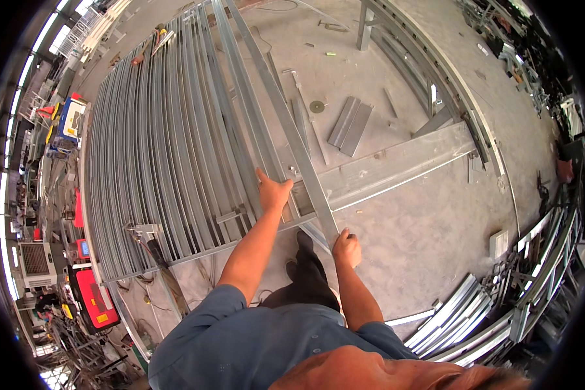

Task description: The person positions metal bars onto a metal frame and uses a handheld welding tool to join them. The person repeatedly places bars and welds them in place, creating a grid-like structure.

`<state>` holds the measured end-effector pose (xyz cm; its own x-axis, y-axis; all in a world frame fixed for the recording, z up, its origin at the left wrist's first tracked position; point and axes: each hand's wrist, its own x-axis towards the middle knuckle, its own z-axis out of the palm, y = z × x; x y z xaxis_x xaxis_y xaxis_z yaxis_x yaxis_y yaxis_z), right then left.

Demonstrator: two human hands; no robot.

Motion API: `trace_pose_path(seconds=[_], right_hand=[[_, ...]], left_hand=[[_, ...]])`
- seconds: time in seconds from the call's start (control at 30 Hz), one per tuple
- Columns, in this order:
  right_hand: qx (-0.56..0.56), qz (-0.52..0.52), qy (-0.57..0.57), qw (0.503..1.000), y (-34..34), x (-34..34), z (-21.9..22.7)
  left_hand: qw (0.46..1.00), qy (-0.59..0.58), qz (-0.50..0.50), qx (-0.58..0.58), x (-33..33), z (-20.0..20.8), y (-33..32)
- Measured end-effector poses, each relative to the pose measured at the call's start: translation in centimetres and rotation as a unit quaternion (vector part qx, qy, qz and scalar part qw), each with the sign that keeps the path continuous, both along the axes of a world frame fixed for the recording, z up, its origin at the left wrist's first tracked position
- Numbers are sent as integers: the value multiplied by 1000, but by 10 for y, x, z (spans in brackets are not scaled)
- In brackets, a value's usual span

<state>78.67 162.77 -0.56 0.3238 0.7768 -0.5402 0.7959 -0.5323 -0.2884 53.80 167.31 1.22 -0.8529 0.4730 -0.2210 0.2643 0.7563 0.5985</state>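
Observation:
My left hand spans a long grey metal channel, with thumb and index finger on opposite sides of it; the other fingers are mostly hidden. My right hand is closed around the near end of a second long metal bar, which slants away to the far left across the frame. Both pieces lie just right of a wide row of parallel metal channels. Under them runs a broad metal beam that reaches to the right.
A clamp-like tool sits on the row's near left edge. Two short metal plates and a round disc lie on the floor beyond the beam. At left is a red case; metal strips are stacked at lower right.

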Motion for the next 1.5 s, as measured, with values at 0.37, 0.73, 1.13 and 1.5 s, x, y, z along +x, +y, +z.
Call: trace_pose_path(seconds=[0.37,0.73,1.13,1.5], right_hand=[[7,22,11,1000,-4,-13,3],[13,12,-7,1000,2,-14,7],[19,-8,-7,1000,2,-13,7],[25,-18,-18,999,-2,-8,-13]], left_hand=[[1000,-6,1,13,-10,4,-15],[999,-41,-7,-16,-10,5,4],[999,-44,-12,-4,2,13,20],[986,133,-99,-28,6,-24,10]])
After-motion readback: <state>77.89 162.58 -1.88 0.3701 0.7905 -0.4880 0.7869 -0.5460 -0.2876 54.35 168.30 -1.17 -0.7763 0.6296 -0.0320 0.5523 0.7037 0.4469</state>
